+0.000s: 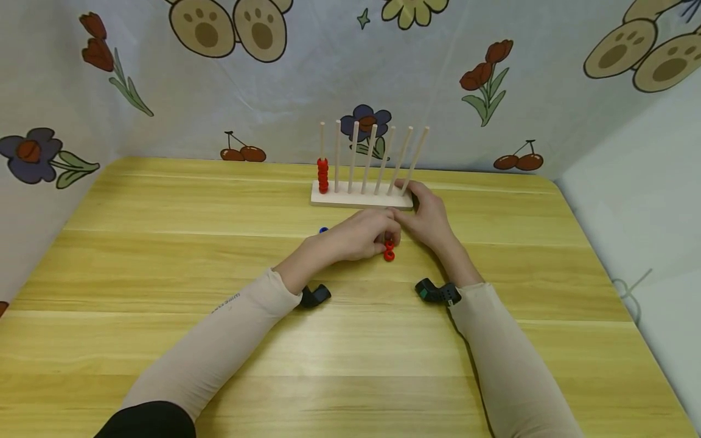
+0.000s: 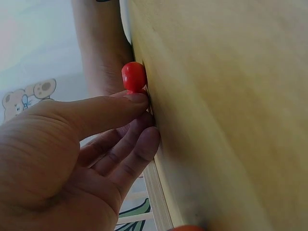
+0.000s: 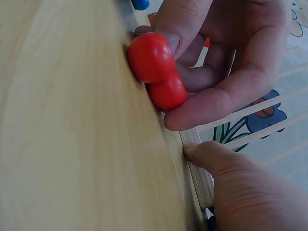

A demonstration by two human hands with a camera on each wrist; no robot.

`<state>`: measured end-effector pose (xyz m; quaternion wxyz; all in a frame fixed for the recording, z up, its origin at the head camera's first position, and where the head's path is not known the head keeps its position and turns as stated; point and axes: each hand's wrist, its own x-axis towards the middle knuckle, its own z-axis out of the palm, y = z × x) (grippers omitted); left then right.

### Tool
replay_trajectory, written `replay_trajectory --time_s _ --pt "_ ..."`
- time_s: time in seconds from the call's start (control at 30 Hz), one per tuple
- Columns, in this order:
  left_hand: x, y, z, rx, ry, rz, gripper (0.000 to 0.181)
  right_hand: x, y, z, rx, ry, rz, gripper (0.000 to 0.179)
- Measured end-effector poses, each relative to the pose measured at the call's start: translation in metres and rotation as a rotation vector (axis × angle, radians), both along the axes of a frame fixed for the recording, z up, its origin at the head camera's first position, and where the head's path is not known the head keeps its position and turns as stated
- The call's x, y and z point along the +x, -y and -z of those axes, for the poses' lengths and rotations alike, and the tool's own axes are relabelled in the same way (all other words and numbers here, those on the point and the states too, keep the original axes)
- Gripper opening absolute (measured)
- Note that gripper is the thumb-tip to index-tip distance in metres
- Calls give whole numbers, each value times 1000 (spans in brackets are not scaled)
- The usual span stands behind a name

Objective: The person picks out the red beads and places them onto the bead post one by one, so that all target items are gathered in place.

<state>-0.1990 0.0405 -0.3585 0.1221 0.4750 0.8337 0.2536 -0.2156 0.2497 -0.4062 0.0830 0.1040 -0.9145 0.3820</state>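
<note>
My left hand [image 1: 361,236] reaches in front of the wooden peg stand [image 1: 361,201], low over the table. Its thumb and forefinger pinch a red bead [image 3: 168,91]. Touching that one is a second red bead [image 3: 151,57], nearer the table's front. The right hand [image 1: 429,216] grips the right end of the stand's base, thumb on the front edge and fingers round behind; in the right wrist view the thumb [image 3: 211,156] presses the base's edge. Several red beads [image 1: 323,176] are stacked on the leftmost peg, while the other pegs are bare.
A blue bead [image 1: 324,230] shows just behind the left wrist, mostly hidden by it. The stand is near the back of the wood-grain table [image 1: 372,365], before a patterned cloth [image 1: 306,91]. Black wrist devices [image 1: 438,292] sit on both wrists.
</note>
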Motion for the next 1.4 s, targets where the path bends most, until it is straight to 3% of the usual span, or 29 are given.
replay_trajectory --time_s 0.2,0.43,0.6,0.9,1.1,1.2,1.4 --pt "-3 3 -1 -3 -13 -40 12 0 -1 3 -2 -6 0 55" --pt "-13 11 -14 122 -52 -117 13 1 0 2 -15 -9 -3 56" --pt "-16 23 -31 242 -58 -229 14 2 1 1 -22 -7 -5 56" --pt "-28 52 -58 620 -292 -406 14 1 1 1 -7 4 9 59" --pt "-36 74 -71 801 -459 -607 19 2 0 1 -3 2 10 59" --pt "-39 79 -72 834 -455 -679 19 2 1 1 -9 -2 8 59" --pt "-43 75 -65 850 -415 -685 20 2 1 1 -14 -10 9 59"
